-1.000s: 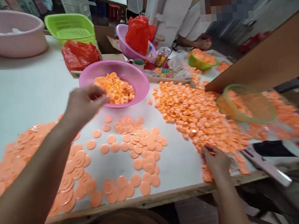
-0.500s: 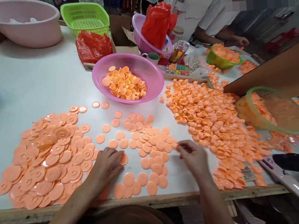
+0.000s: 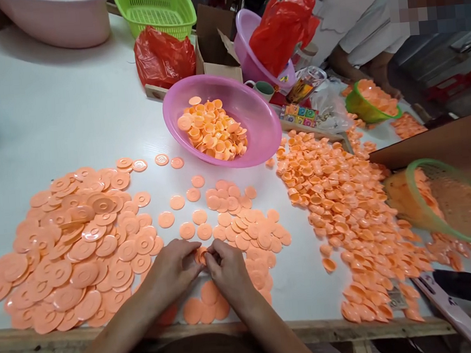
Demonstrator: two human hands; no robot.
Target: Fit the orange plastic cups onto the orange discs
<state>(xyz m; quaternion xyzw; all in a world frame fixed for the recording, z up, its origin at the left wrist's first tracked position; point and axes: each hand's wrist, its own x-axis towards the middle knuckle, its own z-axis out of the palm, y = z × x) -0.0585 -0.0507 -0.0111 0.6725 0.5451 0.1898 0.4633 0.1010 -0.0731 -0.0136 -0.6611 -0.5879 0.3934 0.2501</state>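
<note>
My left hand [image 3: 176, 265] and my right hand [image 3: 228, 268] meet near the table's front edge. Between their fingertips they pinch a small orange plastic disc [image 3: 201, 255]; fingers partly hide it, so whether a second piece is with it I cannot tell. Left of them lies a heap of larger ringed orange discs [image 3: 82, 248]. Smaller plain discs [image 3: 256, 229] spread beside and beyond my right hand. Farther right is a big pile of small orange cups [image 3: 326, 191]. A pink basin [image 3: 263, 136] behind holds several orange cup-shaped pieces.
Red plastic bags [image 3: 164, 57], a cardboard box [image 3: 221, 69], a mug [image 3: 264, 90] and a green basket [image 3: 157, 14] line the back. A tilted green-rimmed basket [image 3: 403, 190] and a knife-like tool [image 3: 449, 301] lie at right. Another person's arm [image 3: 344, 62] reaches toward a green bowl [image 3: 360, 104].
My right hand has moved left from the small discs to meet my left hand. Both now pinch a disc together. The camera view has shifted slightly.
</note>
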